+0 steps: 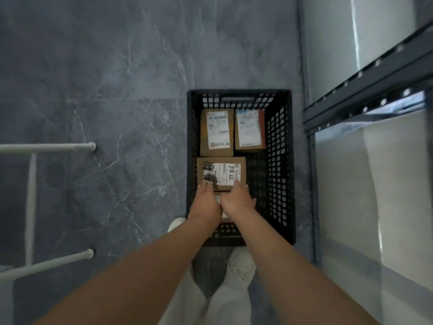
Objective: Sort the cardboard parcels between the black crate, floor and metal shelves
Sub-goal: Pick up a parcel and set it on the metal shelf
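Note:
A black crate (280,160) with perforated walls stands on the grey floor in front of me. Two cardboard parcels with white labels lie side by side at its far end, the left parcel (216,132) and the right parcel (249,130). A third labelled parcel (222,172) sits nearer to me. My left hand (206,202) grips its near left edge and my right hand (237,200) grips its near right edge. Beneath my hands a further parcel shows only as a sliver.
Dark metal shelves (365,90) with pale boards rise along the right side, close to the crate. A white tubular rack (46,147) juts in from the left. Grey marbled floor (117,90) spreads to the left and beyond the crate. My shoes stand behind the crate.

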Tool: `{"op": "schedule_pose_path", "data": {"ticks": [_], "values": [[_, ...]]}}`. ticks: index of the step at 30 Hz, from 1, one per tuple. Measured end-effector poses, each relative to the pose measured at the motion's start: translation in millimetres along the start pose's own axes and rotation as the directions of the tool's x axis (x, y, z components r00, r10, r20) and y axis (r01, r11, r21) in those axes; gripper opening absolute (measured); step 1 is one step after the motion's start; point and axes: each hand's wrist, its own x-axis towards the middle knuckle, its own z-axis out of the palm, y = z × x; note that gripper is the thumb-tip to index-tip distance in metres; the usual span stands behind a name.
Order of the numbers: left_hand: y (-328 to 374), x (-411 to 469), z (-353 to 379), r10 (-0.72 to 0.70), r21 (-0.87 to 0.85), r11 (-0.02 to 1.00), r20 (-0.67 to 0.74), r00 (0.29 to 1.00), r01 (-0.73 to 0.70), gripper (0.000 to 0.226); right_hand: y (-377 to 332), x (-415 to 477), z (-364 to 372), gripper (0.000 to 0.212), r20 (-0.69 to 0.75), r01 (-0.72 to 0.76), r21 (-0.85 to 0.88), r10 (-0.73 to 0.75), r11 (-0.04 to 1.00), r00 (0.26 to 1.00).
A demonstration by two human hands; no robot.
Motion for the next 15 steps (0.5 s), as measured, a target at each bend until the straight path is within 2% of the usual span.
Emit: {"op": "schedule_pose_path", "data": {"ticks": [2,4,6,9,11,13,15], "values": [[30,-19,-35,-0.014,-0.068,0.998,-0.058,0.998,0.010,0.044,-24,-30,-46,0.066,-0.016,0.080,-0.068,-0.081,0.995,0.997],[65,-45,-77,-0.003,-0.078,0.997,-0.114,0.993,-0.006,0.048,-50,-66,-93,0.070,-0.038,0.134,-0.090,-0.138,0.987,0.990],[102,-77,-121,0.018,-0.062,0.998,-0.182,0.983,-0.030,0.052,-77,-104,-139,0.070,-0.087,0.186,-0.024,-0.187,0.982,0.978],[164,-123,-188,0.079,-0.032,0.995,-0.337,0.938,-0.095,0.042,-128,-172,-204,0.066,-0.191,0.287,0.018,-0.278,0.958,0.941],[217,-168,-239,0.191,-0.029,0.975,-0.403,0.895,-0.221,0.036,-163,-226,-250,0.065,-0.280,0.371,-0.034,-0.366,0.928,0.888],[273,-223,-292,0.317,-0.055,0.922,-0.463,0.828,-0.384,0.034,-194,-289,-301,0.067,-0.357,0.476,-0.127,-0.488,0.870,0.797],[320,-283,-341,0.383,-0.015,0.885,-0.545,0.746,-0.465,0.035,-217,-353,-353,0.070,-0.422,0.534,-0.224,-0.575,0.815,0.701]]}}
